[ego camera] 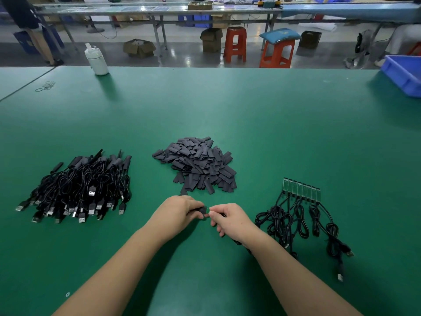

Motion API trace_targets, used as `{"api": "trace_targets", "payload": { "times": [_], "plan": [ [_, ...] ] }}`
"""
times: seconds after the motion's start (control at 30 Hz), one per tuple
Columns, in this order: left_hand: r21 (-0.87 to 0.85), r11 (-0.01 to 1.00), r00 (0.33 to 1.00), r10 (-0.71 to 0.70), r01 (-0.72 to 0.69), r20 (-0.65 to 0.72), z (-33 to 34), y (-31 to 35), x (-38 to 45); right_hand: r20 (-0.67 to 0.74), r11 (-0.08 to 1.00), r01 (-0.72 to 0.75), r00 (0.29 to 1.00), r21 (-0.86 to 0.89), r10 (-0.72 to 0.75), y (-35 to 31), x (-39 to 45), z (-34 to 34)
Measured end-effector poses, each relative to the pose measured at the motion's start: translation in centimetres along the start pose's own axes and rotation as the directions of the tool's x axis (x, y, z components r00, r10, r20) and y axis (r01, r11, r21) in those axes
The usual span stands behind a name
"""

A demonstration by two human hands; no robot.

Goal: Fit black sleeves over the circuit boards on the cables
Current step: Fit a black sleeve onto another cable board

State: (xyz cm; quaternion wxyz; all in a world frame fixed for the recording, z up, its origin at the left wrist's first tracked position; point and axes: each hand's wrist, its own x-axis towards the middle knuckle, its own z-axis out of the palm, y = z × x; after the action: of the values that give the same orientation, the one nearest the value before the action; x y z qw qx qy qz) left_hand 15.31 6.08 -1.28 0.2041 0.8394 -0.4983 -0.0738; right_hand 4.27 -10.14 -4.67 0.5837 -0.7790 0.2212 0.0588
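Note:
A heap of flat black sleeves [197, 164] lies in the middle of the green table [273, 133]. My left hand [180, 210] pinches one black sleeve [202, 211] just in front of the heap. My right hand [230, 218] pinches a small green circuit board [208, 210] on its cable, whose tip sits at the sleeve's mouth; the cable runs back under my right wrist. To the right lies a row of bare circuit boards [301, 190] with their coiled black cables [300, 222]. At the left is a pile of sleeved cables [84, 190] with USB plugs.
A white bottle [96, 59] stands at the table's far left edge, with rubber bands [46, 86] lying nearby. A blue bin [404, 74] sits at the far right corner. Beyond the table are red stools [235, 44], cardboard boxes and another workbench.

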Motion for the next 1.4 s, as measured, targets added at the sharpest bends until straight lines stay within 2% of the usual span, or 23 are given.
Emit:
{"api": "trace_targets", "payload": {
  "times": [0.27, 0.37, 0.5, 0.57, 0.63, 0.73, 0.87, 1.03, 1.2, 1.4],
  "plan": [
    [0.045, 0.999, 0.998, -0.009, 0.007, 0.055, 0.3, 1.1, 0.2, 0.015, 1.0, -0.005, 1.0, -0.025, 0.005, 0.0, -0.1, -0.2],
    [0.053, 0.996, 0.991, -0.081, 0.076, 0.107, 0.4, 1.3, 0.3, 0.013, 0.999, 0.017, 1.0, -0.043, -0.016, -0.3, -0.3, -0.2],
    [-0.112, 0.971, 0.972, -0.195, 0.21, 0.128, -0.3, 1.0, 0.3, 0.019, 0.998, 0.051, 0.999, -0.043, -0.05, -0.4, -0.6, -0.5],
    [-0.114, 0.964, 0.963, -0.22, 0.239, 0.157, -0.5, 0.9, 0.4, 0.032, 0.997, 0.061, 0.998, -0.039, -0.059, -0.5, -0.7, -0.5],
    [-0.078, 0.973, 0.968, -0.203, 0.216, 0.151, -0.7, 0.9, 0.5, 0.042, 0.998, 0.061, 0.997, -0.016, -0.06, -0.6, -0.7, -0.4],
    [0.023, 0.995, 0.99, -0.095, 0.093, 0.1, -0.9, 1.1, 0.5, 0.047, 0.999, 0.043, 0.998, 0.001, -0.043, -0.9, -0.7, -0.3],
    [0.185, 0.983, 0.993, -0.014, -0.007, 0.116, -0.6, 1.4, 0.3, 0.054, 1.0, 0.026, 0.998, -0.012, -0.025, -1.3, -0.8, -0.3],
    [0.278, 0.959, 0.989, 0.017, -0.059, 0.149, -0.3, 1.2, 0.0, 0.065, 1.0, 0.007, 0.998, -0.021, -0.006, -1.9, -1.4, -0.7],
    [0.271, 0.957, 0.982, 0.061, -0.108, 0.177, -0.3, 1.4, -0.1, 0.074, 1.0, -0.003, 0.997, -0.02, 0.004, -2.1, -1.5, -0.6],
    [0.369, 0.923, 0.969, 0.014, -0.107, 0.246, 0.2, 2.1, 0.4, 0.056, 0.999, -0.005, 0.998, -0.054, 0.008, -2.0, -1.5, -0.7]
  ]
}}
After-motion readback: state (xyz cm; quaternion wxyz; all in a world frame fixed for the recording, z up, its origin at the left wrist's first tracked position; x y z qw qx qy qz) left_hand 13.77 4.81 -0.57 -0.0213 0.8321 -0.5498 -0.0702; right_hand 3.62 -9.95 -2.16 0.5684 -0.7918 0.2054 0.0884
